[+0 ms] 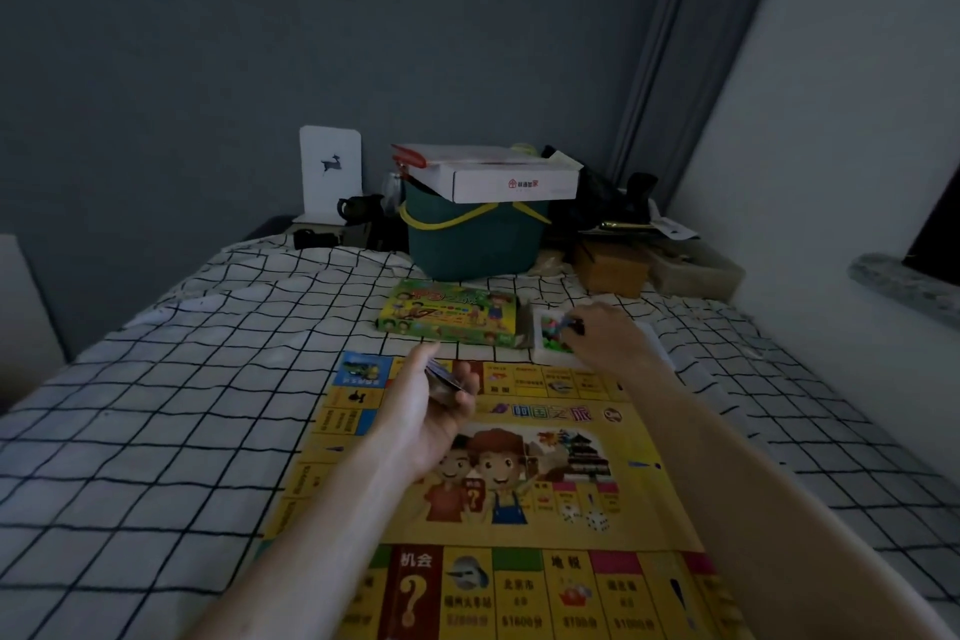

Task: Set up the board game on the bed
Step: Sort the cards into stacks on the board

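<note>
A yellow game board (561,473) lies unfolded on the checked bedsheet (171,421). Over its far left part, my left hand (436,411) holds a small stack of cards (451,377) in its curled fingers. Beyond the board sits the green game box (449,320). Right of it is a white tray (543,346) with small coloured pieces (551,330). My right hand (605,335) reaches into that tray and pinches a small dark piece (577,325) at its fingertips.
At the head of the bed stands a dark green basket (475,239) with a white carton (498,174) on top. A brown cardboard box (613,268) and clutter lie to its right, a white card and a dark teapot (358,208) to its left.
</note>
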